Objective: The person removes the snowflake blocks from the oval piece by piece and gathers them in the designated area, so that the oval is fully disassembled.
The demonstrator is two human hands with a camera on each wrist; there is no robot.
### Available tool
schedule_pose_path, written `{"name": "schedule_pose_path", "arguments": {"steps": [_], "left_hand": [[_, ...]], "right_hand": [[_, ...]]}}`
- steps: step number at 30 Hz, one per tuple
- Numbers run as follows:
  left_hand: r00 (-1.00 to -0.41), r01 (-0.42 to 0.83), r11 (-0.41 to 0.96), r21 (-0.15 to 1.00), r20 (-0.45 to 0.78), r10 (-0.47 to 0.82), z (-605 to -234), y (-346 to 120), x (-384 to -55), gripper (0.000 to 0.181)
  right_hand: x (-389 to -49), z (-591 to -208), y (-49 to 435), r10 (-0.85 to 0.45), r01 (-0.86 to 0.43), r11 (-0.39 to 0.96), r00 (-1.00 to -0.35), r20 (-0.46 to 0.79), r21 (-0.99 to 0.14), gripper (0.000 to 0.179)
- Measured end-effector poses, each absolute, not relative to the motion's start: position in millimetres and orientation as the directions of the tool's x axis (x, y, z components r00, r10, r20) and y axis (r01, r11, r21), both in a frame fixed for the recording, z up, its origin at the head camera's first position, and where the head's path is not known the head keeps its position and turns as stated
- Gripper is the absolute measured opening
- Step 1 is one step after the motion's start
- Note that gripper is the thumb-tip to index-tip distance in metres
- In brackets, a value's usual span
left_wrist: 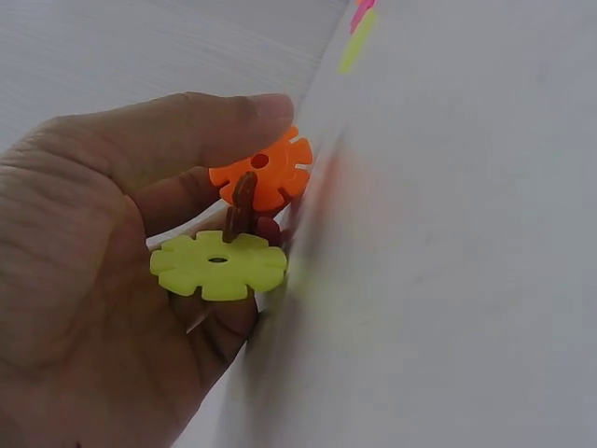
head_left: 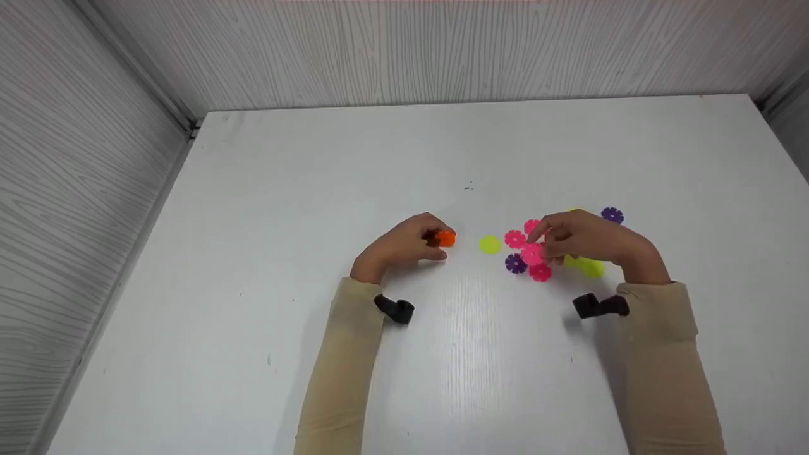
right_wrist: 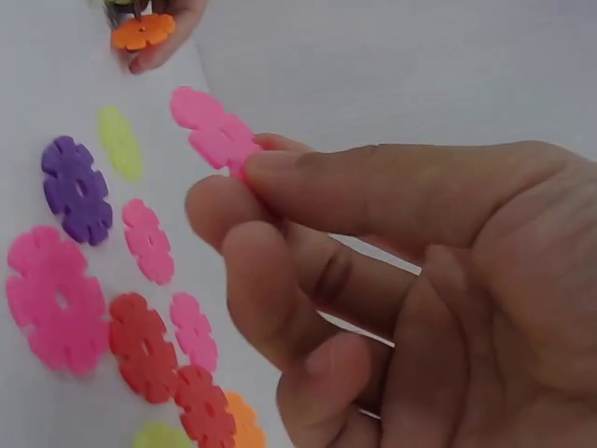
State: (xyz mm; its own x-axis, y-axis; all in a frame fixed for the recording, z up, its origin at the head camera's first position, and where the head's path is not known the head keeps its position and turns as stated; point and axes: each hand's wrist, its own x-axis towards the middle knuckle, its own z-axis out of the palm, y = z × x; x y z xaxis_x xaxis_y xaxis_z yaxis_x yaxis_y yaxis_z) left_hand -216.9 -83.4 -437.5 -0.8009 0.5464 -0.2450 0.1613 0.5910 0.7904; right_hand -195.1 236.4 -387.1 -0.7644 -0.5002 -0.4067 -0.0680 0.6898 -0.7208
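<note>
My left hand (head_left: 404,243) grips a small cluster of notched, flower-shaped plastic discs. In the left wrist view an orange disc (left_wrist: 270,177) and a yellow-green disc (left_wrist: 219,266) are linked through a brown disc (left_wrist: 241,207) seen edge-on; fingers hide part of the cluster. Above the loose discs, my right hand (head_left: 588,237) pinches a pink disc (right_wrist: 216,135) between thumb and forefinger, with its other fingers curled. A yellow disc (head_left: 490,244) lies on the table between the hands.
Beneath and beside the right hand lie loose discs: a purple disc (right_wrist: 77,189), a large pink disc (right_wrist: 58,299), a red disc (right_wrist: 143,347) and several others. Another purple disc (head_left: 612,215) is beyond the right hand. Wood-grain panels (head_left: 442,54) border the white table (head_left: 284,189).
</note>
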Motion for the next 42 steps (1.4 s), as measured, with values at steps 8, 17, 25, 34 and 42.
{"name": "schedule_pose_path", "arguments": {"steps": [8,17,25,34,42], "left_hand": [[-0.796,0.161,0.569,0.807,-0.234,0.558,-438,-87,-216,0.038],[-0.809,0.16,0.609,0.777,-0.25,0.531,-435,-90,-216,0.038],[-0.811,0.123,0.621,0.774,-0.282,0.512,-433,-93,-215,0.038],[-0.816,0.115,0.647,0.754,-0.3,0.495,-434,-96,-216,0.036],[-0.824,0.145,0.662,0.735,-0.281,0.492,-438,-94,-218,0.032]], "right_hand": [[-194,-384,261,-0.443,-0.037,0.757,-0.762,-0.472,-0.652,0.028],[-194,-386,271,-0.385,-0.004,0.821,-0.743,-0.548,-0.571,0.026],[-193,-391,274,-0.37,0.059,0.821,-0.702,-0.608,-0.567,0.029],[-194,-397,272,-0.329,0.141,0.823,-0.671,-0.665,-0.55,0.031],[-195,-398,270,-0.342,0.148,0.816,-0.658,-0.672,-0.559,0.032]]}}
